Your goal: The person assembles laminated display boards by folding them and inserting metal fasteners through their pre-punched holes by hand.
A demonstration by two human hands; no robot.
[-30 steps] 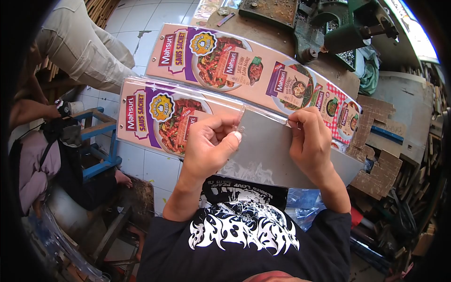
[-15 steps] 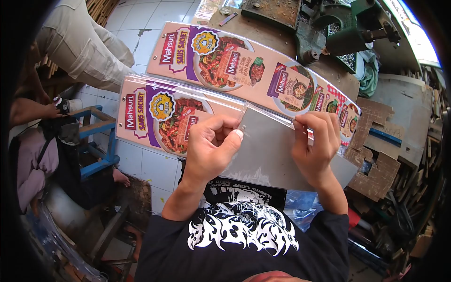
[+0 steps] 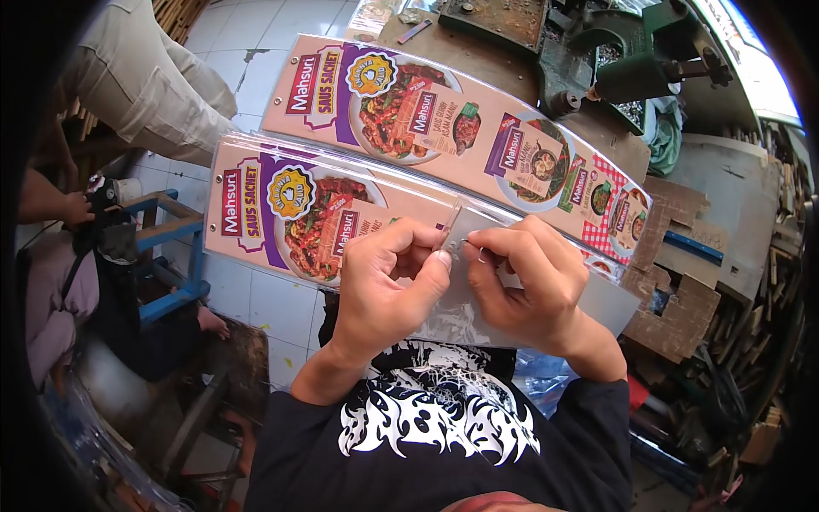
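My left hand [image 3: 388, 277] is closed in a pinch, thumb against forefinger, on a thin clear plastic strip [image 3: 450, 224] that stands up between the fingertips. Close beside it, my right hand [image 3: 533, 277] pinches too; what lies between its fingertips is too small to make out. Both hands are over a plain grey sheet [image 3: 597, 303] lying across the lower printed panel. That panel [image 3: 247, 218] shows a sauce advert with a dish of food, and its right part is mostly covered. Just beyond lies a second long printed panel [image 3: 333, 111] with a tapered right end.
A green metal machine [image 3: 631, 77] stands on the bench at the back right. Cut brown boards [image 3: 674, 264] lie to the right. On the left are a person's trouser leg [image 3: 162, 94], another person's hand [image 3: 77, 207] and a blue frame [image 3: 175, 290].
My right hand has moved left from the far edge of the grey sheet to beside my left hand. The left hand keeps its pinch, and the panels have shifted slightly left in view.
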